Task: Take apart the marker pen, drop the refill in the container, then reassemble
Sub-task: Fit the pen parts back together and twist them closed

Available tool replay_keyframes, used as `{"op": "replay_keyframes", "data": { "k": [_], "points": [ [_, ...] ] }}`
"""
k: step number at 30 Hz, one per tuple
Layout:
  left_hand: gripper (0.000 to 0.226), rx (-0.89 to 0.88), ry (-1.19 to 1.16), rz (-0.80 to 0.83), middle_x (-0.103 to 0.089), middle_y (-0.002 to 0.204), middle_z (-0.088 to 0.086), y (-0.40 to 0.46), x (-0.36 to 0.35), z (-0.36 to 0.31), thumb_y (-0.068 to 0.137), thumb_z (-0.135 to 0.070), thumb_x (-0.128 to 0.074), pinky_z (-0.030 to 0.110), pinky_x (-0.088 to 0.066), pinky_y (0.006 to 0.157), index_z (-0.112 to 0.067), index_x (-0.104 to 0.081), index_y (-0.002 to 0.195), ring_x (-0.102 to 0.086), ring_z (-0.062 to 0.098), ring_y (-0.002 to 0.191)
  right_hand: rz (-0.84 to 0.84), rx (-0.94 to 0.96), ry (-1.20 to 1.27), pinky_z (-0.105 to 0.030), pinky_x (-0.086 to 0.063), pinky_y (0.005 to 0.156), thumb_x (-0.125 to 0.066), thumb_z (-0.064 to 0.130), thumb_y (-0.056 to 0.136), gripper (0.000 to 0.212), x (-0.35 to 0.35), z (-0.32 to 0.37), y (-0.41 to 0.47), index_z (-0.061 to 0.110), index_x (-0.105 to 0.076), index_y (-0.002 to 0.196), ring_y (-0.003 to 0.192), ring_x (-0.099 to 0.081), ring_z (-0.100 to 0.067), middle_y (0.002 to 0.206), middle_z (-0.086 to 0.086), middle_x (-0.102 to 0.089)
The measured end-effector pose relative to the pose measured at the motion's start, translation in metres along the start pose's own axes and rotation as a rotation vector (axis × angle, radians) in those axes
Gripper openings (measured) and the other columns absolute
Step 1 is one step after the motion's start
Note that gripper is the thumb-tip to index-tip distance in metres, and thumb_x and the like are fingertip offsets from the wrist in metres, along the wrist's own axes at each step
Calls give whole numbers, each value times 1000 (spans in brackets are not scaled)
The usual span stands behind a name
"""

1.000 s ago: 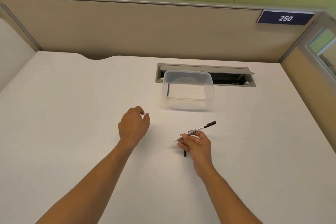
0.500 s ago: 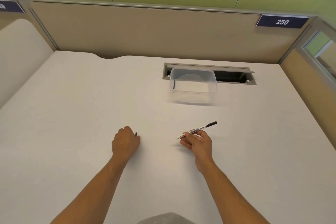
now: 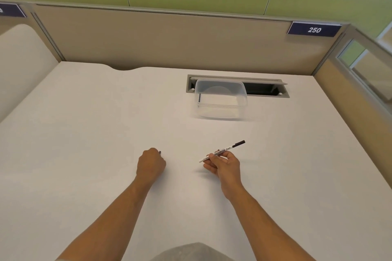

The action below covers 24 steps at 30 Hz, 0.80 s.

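My right hand [image 3: 223, 164] pinches a white marker pen [image 3: 222, 151] by the middle of its barrel, just above the table. The pen's black end points up and to the right, its white end to the left. My left hand [image 3: 151, 164] rests on the table as a fist, curled round a small black piece [image 3: 160, 152] of which only the tip shows. Farther back stands a clear plastic container [image 3: 220, 110]. A thin dark refill [image 3: 199, 98] lies inside it along the left wall.
The white table [image 3: 84, 133] is bounded by beige partition walls at the back and right. A recessed cable slot [image 3: 265, 88] lies behind the container. A grey-clothed part of my body [image 3: 195, 253] shows at the bottom edge.
One second ago my left hand was open and a black piece lay by my right hand. The left hand has since curled round that piece and drawn back left. The view shifted slightly.
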State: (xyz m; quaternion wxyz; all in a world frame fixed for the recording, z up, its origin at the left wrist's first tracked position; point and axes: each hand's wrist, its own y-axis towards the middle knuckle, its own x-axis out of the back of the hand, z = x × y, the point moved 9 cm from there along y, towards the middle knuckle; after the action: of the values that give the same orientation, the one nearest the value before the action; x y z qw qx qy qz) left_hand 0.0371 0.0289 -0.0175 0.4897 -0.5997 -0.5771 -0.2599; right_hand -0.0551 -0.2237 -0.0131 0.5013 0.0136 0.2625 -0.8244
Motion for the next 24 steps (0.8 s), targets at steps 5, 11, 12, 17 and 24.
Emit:
{"op": "replay_keyframes", "data": {
  "k": [5, 11, 12, 17, 24],
  "points": [
    [17, -48, -121, 8, -58, 81, 12, -3, 6, -16, 89, -15, -48, 29, -36, 53, -3, -52, 79, -54, 29, 68, -22, 6, 5, -34, -63, 73, -69, 0, 88, 12, 2, 3, -4, 0, -59, 94, 76, -73, -26, 86, -19, -73],
    [7, -204, -426, -36, -63, 68, 2, -14, 22, -42, 89, -18, -54, 24, -43, 48, -11, -55, 90, -60, 13, 59, -38, -8, 41, -31, -63, 70, -68, 0, 89, 10, 0, 4, -5, -1, -60, 93, 79, -74, -29, 86, -18, -73],
    [7, -202, -477, -43, -63, 67, 0, -15, 23, -44, 89, -17, -56, 24, -43, 49, -14, -55, 95, -61, 10, 60, -41, -12, 52, -31, -63, 69, -68, 0, 89, 10, -1, 4, -5, -1, -60, 94, 79, -74, -29, 86, -18, -73],
    [22, -140, -967, 116, -66, 70, 3, -15, 10, -49, 87, -11, -65, 37, -58, 68, -9, -58, 107, -67, 18, 63, -43, -37, 111, -31, -63, 69, -67, -1, 90, 9, -9, 6, -3, 0, -59, 93, 79, -73, -28, 87, -17, -71],
    [13, -51, -1372, 223, -63, 77, 17, -18, -1, -57, 85, -1, -67, 27, -57, 65, -1, -56, 91, -68, 23, 68, -43, -60, 224, -29, -62, 66, -66, 0, 90, 8, -17, 5, 4, -1, -59, 95, 77, -74, -26, 91, -18, -71]
  ]
}}
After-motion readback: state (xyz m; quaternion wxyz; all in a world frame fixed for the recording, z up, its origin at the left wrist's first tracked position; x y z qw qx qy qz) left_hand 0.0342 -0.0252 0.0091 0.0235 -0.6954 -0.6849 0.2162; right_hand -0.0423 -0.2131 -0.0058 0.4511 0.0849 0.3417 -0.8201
